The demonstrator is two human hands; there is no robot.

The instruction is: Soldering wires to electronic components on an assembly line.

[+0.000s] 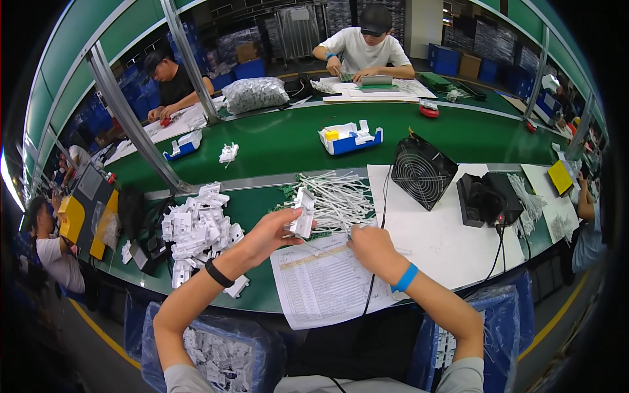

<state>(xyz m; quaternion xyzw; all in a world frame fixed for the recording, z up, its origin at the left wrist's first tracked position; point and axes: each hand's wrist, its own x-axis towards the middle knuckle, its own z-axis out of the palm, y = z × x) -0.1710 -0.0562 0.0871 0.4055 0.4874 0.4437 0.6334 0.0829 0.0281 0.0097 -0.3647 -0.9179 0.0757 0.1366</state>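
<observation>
White and plastic-looking, a housing (pixel 303 213) is pinched in the left hand (pixel 270 230), near the upper edge of a printed sheet (pixel 321 281); the right hand (pixel 378 249) has bunched fingers, any hold unclear. Beyond, white cables (pixel 341 200) lie on the green worktop (pixel 260 288), between piled housings (pixel 198 226) and a black fan (pixel 424 170).

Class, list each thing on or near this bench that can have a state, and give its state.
Left hand, gripping a white part
Right hand, fingers bent, grip unclear
Sheet, printed side up
Wires, loosely bunched
White pile, heaped
Fan, standing, spinning or still unclear
Black box, red light on
Middle tray, open, holding pieces
Plastic bag, bulging
</observation>
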